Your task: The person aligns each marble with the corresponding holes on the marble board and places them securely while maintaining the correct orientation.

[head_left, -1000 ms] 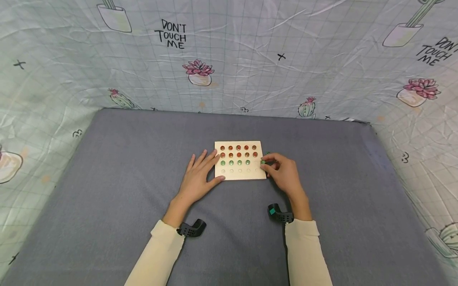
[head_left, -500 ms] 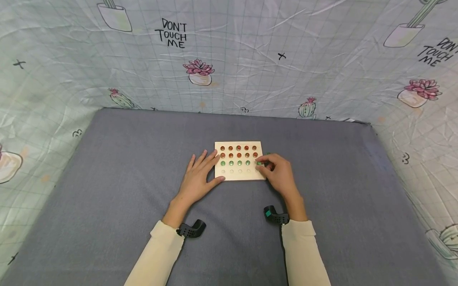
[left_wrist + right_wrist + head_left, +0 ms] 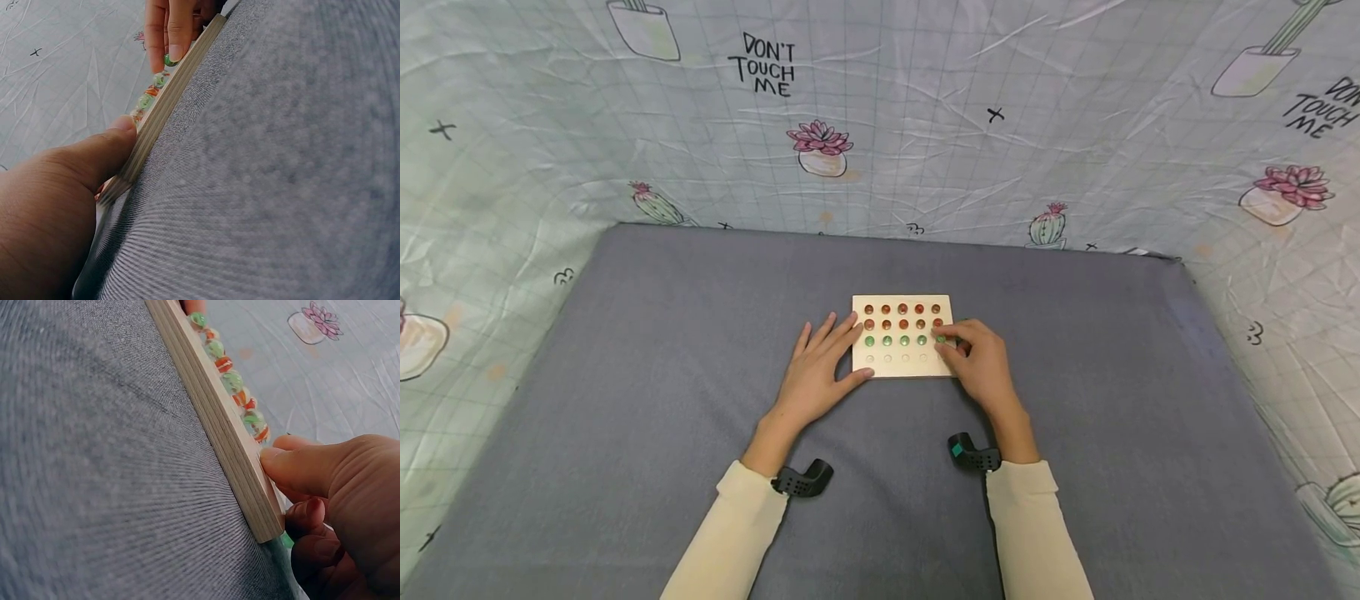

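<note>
A light wooden board [image 3: 895,369] with rows of round hollows lies on the grey cloth. Red-orange marbles [image 3: 902,309] fill its two far rows, and green marbles [image 3: 905,341] sit in the third; the hollows of the near row hold nothing where visible. My left hand [image 3: 812,371] rests spread at the board's left edge, thumb on the near left corner. With thumb and forefinger my right hand [image 3: 988,362] pinches a green marble [image 3: 169,60] at the right end of the third row. In the right wrist view the fingers hide that marble.
More green [image 3: 287,540] shows past the board's right end, partly covered by the right hand. Grey cloth [image 3: 700,333] covers the table around the board. A printed curtain [image 3: 895,125] stands behind and at both sides.
My right hand has moved left with the green marble, from the board's right edge to the last hollow of the third row. The left hand stays in place.
</note>
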Demonstrator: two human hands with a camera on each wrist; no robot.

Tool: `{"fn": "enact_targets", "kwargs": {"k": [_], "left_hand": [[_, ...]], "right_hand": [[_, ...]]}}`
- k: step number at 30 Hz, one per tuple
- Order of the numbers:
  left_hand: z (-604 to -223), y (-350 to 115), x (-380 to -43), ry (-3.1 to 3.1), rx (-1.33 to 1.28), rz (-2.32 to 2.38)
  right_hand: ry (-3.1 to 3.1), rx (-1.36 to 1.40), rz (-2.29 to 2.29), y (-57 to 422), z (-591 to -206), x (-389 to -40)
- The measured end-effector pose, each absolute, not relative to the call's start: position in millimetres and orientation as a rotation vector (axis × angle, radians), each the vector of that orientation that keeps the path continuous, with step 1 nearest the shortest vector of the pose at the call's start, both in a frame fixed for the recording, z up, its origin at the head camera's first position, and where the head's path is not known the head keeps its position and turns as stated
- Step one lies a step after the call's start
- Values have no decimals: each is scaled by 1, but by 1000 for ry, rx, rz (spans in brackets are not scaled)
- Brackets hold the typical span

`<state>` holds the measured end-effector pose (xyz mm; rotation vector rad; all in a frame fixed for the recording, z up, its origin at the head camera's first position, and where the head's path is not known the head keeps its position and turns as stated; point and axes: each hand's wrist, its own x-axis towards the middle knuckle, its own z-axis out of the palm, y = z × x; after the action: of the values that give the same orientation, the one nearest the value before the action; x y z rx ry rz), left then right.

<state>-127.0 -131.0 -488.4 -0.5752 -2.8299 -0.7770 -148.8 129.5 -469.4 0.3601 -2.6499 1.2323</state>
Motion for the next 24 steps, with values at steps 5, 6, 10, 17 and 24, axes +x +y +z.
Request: {"fn": "enact_targets", "kwargs": {"k": [5,6,10,17,24], "left_hand": [[-487,-130,-128,-2840,-564,-768],[-487,-130,-128,-2841,-565,-767],[-487,-130,-128,-2829,-571,-776],[-488,-130,-128,-2801,-579,-791],[-488,-130,-126,-2807,-581,-791]], "right_hand": [[-2664,337,1240,128,-468,-148],[-2666,335,1241,128,-468,-148],[-2658,341,1252,128,-467,-148],[-2638,363,1268,127,-468,-147],[-2646,355,1274,128,-468,-146]]}}
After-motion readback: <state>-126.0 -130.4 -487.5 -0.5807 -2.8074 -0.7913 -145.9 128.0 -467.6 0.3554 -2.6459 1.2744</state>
